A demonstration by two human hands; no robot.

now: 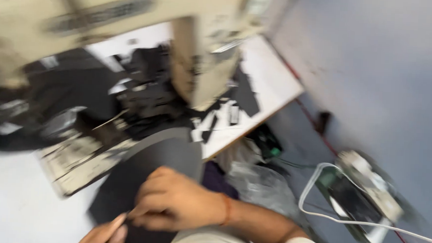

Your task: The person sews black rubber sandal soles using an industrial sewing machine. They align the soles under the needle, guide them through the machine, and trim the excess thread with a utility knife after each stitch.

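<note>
The view is motion-blurred. My right hand (172, 200) is closed on the near edge of a dark grey piece of fabric (160, 158) that lies on the white sewing table (267, 84). My left hand (104, 234) shows only its fingertips at the bottom edge, pinching the same fabric edge right beside the right hand. A cream sewing machine (133, 13) stands over the table behind the fabric. More black cloth pieces (148, 93) are piled under the machine arm.
To the right of the table, on the grey floor, lie a clear plastic bag (257, 185), a white cable (319, 215) and a green and white device (360, 193). A red cord (314, 124) runs along the wall base.
</note>
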